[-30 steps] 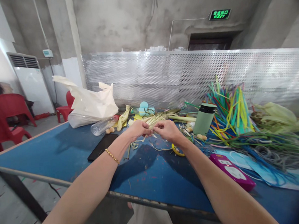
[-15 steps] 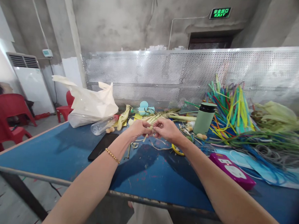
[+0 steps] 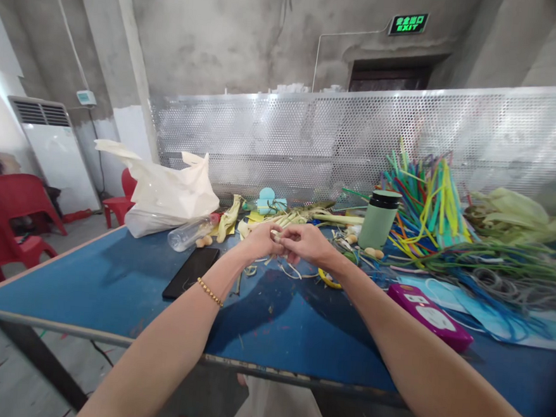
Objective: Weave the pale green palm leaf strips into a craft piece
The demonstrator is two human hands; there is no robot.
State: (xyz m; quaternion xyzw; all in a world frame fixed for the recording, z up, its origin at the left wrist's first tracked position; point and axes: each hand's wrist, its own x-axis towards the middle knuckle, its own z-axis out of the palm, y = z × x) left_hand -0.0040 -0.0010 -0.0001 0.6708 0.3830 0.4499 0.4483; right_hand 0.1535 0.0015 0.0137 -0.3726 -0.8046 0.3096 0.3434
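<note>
From my feed, the left hand has its back turned more toward me than half a second ago, and the right hand has closed in until its fingers overlap the left's. The pale end that hung below them no longer shows. I read that as finer handling of the same small piece, with the work still under way.

As for the fingers, I can't tell how the left ones are set, since the right hand covers most of them. Just right of the left knuckles, a bit of pale strip shows between the hands, above the blue surface. The right thumb and forefinger seem to pinch it at their tips; its rest is hidden. Farther right, well apart from the fingers, stands a green jar.
</note>
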